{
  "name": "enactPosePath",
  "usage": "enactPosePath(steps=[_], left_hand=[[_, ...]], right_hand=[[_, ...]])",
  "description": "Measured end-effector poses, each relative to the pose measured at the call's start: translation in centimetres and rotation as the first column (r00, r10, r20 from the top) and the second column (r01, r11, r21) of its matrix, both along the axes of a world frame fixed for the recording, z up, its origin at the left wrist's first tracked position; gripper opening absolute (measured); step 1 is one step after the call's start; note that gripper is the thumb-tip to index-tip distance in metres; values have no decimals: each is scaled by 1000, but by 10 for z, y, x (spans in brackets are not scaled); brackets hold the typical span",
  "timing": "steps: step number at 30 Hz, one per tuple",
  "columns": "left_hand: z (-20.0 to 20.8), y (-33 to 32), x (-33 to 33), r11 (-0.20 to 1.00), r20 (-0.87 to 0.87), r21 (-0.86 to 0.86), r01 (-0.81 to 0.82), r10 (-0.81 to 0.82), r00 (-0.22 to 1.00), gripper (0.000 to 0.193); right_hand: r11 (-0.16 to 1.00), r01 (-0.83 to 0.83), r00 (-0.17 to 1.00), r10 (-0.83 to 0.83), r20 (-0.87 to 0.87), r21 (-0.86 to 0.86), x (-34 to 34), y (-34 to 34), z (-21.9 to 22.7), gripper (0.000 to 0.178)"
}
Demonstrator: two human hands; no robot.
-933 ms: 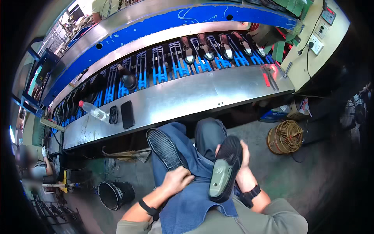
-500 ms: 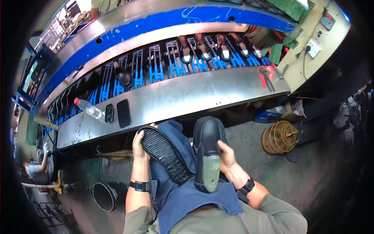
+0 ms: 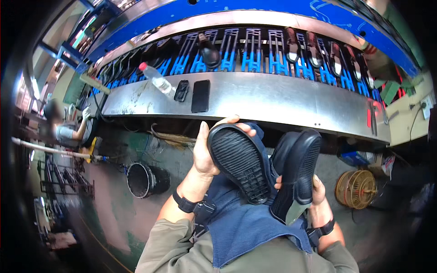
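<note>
Head view: R shoe [image 3: 286,200] just tipped, ribbed face now showing; so we see two treads, joined or loose on R can't tell.
L grip [image 3: 205,152]: curled snug round toe of sole [image 3: 241,166], over our lap.
R grip [image 3: 317,191]: wrapped round R shoe, just beside sole.
Room: edge of desk [image 3: 259,93] just past L fingertips; fan [image 3: 356,189] well off R, bucket [image 3: 160,182] well off L.

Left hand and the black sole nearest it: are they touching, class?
Touching: in the head view, the left hand meets the left edge of the black sole, with no gap showing.
</note>
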State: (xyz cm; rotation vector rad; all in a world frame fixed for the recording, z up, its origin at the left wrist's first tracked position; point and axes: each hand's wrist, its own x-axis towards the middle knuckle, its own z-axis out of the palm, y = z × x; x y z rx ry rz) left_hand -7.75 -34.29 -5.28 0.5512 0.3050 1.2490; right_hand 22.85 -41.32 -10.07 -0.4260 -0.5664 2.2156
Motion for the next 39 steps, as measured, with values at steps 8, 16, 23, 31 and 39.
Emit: enactPosePath(steps=[8,16,23,31,39], left_hand=[[34,-9,52,938,-632,322,129,112,767,79],[41,-22,65,940,-663,316,129,121,739,77],[40,-23,68,943,-681,304,133,117,722,77],[39,-23,72,947,-692,292,132,114,713,77],[39,-35,70,918,-661,307,251,16,750,79]], right_hand=[[903,-157,927,-5,375,401,-21,14,29,76],[910,-120,896,-72,437,397,-14,5,14,74],[906,-76,902,-115,416,416,-14,5,12,72],[929,-102,872,-89,481,357,-9,5,9,70],[931,-56,924,-88,373,360,-10,1,5,73]])
